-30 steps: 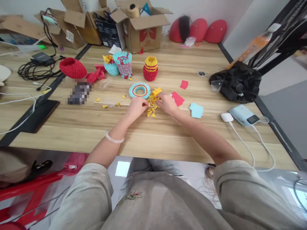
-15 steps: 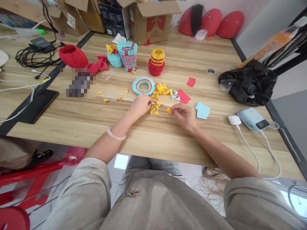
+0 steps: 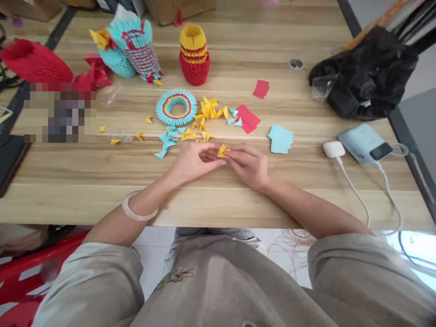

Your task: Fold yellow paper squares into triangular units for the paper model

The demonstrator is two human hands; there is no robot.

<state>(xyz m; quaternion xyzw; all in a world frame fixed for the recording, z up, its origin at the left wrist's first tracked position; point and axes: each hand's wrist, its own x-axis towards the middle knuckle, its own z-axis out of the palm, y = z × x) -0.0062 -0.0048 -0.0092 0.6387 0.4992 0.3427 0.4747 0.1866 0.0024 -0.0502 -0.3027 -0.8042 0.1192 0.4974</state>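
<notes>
My left hand (image 3: pixel 191 164) and my right hand (image 3: pixel 250 166) meet above the near middle of the wooden table. Between their fingertips is a yellow folded paper piece (image 3: pixel 223 151). The right fingers pinch it, while the left thumb and fingers curl round its other side. Just beyond lie loose yellow folded pieces (image 3: pixel 208 108) in a pile and several light-blue folded pieces (image 3: pixel 166 141). A ring of blue, red and yellow folded paper (image 3: pixel 161 107) lies flat behind the left hand.
Behind the ring stand a red-and-yellow paper vase (image 3: pixel 195 68) and a blue-and-red one (image 3: pixel 143 52). To the right lie red paper slips (image 3: pixel 248 119), blue paper slips (image 3: pixel 281 140), a white charging case (image 3: pixel 334 150), a power bank (image 3: pixel 361 143) and a black plastic bag (image 3: pixel 366 75).
My hands have come together around the yellow piece; the right hand has moved left with it. Blue folded pieces now show left of the yellow ones. The head view has tilted down.
</notes>
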